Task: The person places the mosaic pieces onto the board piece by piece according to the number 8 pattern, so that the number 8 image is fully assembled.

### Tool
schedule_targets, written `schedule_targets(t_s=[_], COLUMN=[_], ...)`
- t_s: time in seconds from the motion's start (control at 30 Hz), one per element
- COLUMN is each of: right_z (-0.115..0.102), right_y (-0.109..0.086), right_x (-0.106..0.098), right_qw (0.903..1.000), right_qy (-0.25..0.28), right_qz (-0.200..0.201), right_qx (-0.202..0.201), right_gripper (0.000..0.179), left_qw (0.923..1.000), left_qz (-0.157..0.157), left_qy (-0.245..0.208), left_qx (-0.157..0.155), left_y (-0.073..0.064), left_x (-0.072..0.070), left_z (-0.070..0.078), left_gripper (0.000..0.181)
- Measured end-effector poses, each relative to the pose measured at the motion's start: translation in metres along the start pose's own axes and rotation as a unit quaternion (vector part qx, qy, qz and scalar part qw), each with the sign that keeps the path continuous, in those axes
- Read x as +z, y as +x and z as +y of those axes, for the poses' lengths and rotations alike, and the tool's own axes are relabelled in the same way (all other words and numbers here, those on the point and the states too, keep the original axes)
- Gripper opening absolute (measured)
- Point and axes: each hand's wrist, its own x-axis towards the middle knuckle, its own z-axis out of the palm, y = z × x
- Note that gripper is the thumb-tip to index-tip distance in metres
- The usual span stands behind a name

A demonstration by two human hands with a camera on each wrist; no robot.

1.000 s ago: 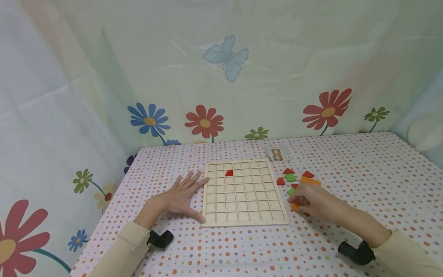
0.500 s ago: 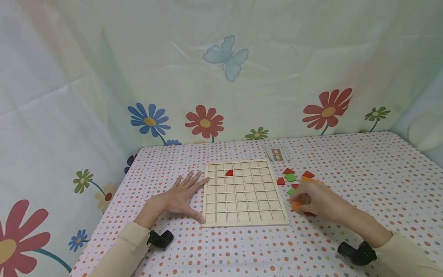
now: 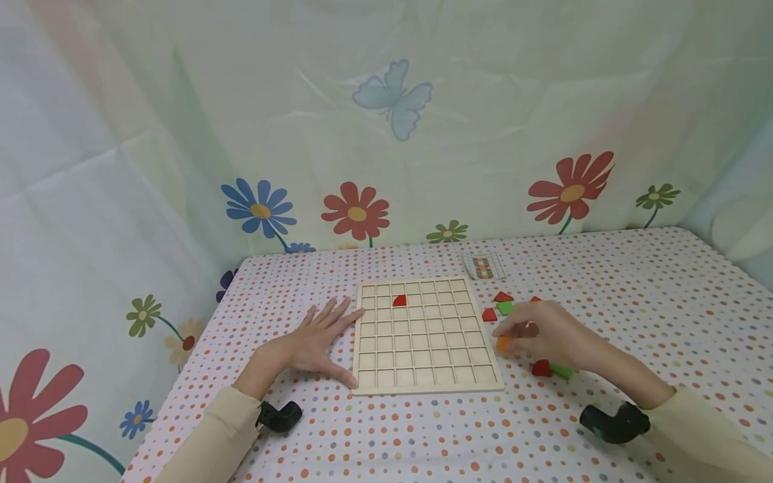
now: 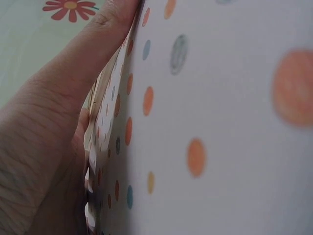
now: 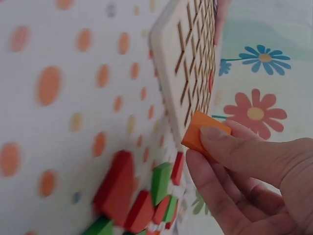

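Note:
My right hand (image 3: 546, 332) pinches a small orange block (image 5: 195, 134) between thumb and fingers, just off the right edge of a wooden grid board (image 3: 427, 342). A red quarter-round block (image 3: 400, 300) sits in one cell of the board's second row from the back. Spread flat, my left hand (image 3: 317, 342) rests at the board's left edge, index fingertip and thumb right at the rim. The left wrist view mostly shows the thumb side of that hand and dotted cloth.
Loose red and green blocks lie right of the board, among them a green block (image 3: 563, 371) and a red block (image 3: 541, 368); my right hand partly hides the group. A small printed pattern card (image 3: 483, 267) lies behind the board. A flowered curtain (image 3: 483, 121) hangs beyond the table.
My right hand has lifted the orange block and moved slightly left toward the board, uncovering a red and a green block behind it. My left hand and the board have stayed put.

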Motion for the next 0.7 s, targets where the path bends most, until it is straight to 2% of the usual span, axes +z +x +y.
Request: schedule_targets(t_s=[0.2,0.33,0.53,0.7], right_z=[-0.014,-0.017,-0.021,-0.022], right_y=[0.031,0.058,0.096,0.120], right_x=[0.003,0.011,0.021,0.027], right_qw=[0.9980,0.9967,0.9974,0.9977], right_qy=[0.019,0.026,0.038,0.045], right_qz=[0.033,0.034,0.006,-0.002], right_qx=[-0.050,-0.069,-0.062,-0.051], right_gripper=[0.021,0.019,0.019,0.017], left_qw=[1.0000,1.0000,1.0000,1.0000], left_qz=[0.001,-0.003,-0.004,-0.001], left_qy=[-0.006,-0.008,-0.003,0.001], left_qx=[0.002,0.005,0.001,-0.002], left_y=[0.001,0.002,0.001,0.000], left_x=[0.001,0.001,0.002,0.002], left_z=[0.000,-0.001,-0.001,-0.001], left_gripper=[0.126,0.125,0.125,0.127])
